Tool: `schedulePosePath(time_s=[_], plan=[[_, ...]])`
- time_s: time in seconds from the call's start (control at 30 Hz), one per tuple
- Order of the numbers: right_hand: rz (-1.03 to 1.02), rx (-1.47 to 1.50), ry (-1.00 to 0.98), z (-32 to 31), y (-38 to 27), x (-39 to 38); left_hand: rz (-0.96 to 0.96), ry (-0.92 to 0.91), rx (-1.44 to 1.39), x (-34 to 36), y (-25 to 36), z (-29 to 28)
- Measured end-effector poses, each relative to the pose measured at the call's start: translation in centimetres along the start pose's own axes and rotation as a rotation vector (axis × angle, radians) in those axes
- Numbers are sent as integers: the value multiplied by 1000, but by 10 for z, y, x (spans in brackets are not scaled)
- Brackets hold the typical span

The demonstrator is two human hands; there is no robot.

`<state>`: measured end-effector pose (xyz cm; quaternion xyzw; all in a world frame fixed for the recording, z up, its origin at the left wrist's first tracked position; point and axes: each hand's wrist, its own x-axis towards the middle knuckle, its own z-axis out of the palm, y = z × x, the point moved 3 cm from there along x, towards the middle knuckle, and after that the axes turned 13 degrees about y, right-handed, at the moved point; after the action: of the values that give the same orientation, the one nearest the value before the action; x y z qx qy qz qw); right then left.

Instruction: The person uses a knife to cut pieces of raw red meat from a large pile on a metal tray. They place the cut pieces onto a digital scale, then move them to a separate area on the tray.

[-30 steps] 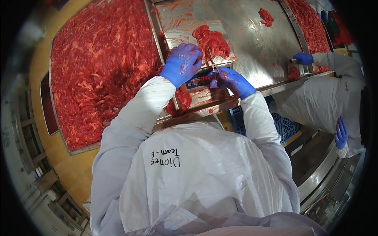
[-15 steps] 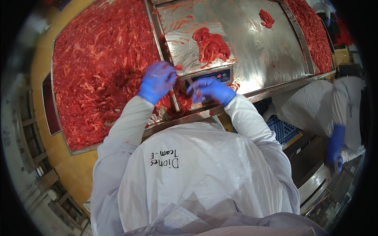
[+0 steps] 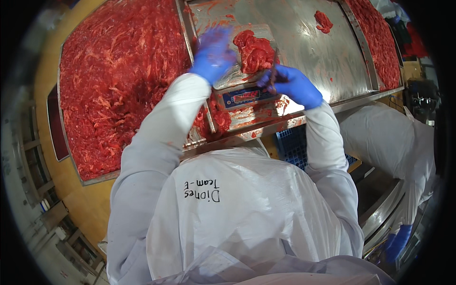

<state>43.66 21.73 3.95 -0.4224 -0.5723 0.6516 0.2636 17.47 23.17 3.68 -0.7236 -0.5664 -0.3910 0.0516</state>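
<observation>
My left hand, in a blue glove, is over the left edge of the scale's metal plate, beside the meat. Motion smears its fingers, and I cannot tell whether they hold anything. A pile of raw red meat strips lies on the plate. My right hand, also gloved in blue, is closed just right of the scale's display. From its fingers a thin dark tool points up along the right side of the meat; its exact kind is blurred.
A large tray of raw meat strips fills the left. On the metal tray lies a small meat piece. More meat is at the far right. A blue crate stands below. A co-worker's gloved hand is at lower right.
My left hand has moved up and right from the meat tray's edge to the scale plate. My right hand has moved right and up, uncovering the display. The co-worker's hand has moved down.
</observation>
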Motion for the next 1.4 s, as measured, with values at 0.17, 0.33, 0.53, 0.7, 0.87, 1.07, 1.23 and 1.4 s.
schedulePosePath(time_s=[0.17,0.33,0.53,0.7,0.87,1.07,1.23,1.4], plan=[[-44,118,211,57,-3,10,-257,-253,-652,-10,14,15],[-689,-627,94,125,-4,19,-426,-162,-343,-26,-73,-41],[-338,-483,685,-22,10,84,-565,-659,229,-148,-92,-105],[-111,61,758,-18,61,29,-476,-609,170,-224,-46,-107],[-126,99,832,5,72,-28,-391,-405,114,-217,-108,-73],[-240,-333,695,43,107,-92,-391,-521,-238,-98,-74,-90],[-186,-823,591,42,137,-99,-475,-571,-462,7,2,-82],[-90,-782,580,47,122,-97,-137,-314,-446,9,6,-52]])
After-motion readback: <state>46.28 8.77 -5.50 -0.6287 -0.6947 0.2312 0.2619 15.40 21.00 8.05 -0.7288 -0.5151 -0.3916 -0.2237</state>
